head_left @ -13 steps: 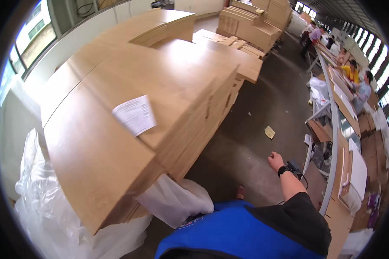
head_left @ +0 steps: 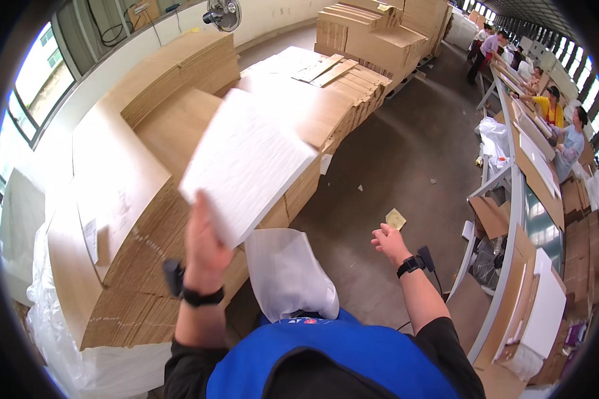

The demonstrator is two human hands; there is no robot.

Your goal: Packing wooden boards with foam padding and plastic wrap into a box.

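brown board stacks [head_left: 143, 249] fill the left side of the workshop in the head view, with a long grey-framed workbench [head_left: 516, 176] at right. unlike the earlier frame, the left hand [head_left: 205, 249] shows, blurred, grasping the near edge of a white rectangular slab [head_left: 249, 163] tilted in front of the stacks. the right hand [head_left: 393, 246], curled before, now hovers empty above the grey floor [head_left: 386, 159], fingers loosely opened.

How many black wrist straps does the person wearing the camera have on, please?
2. The first strap is around the wrist of the left hand; the second strap is around the wrist of the right hand. Neither looks hidden.
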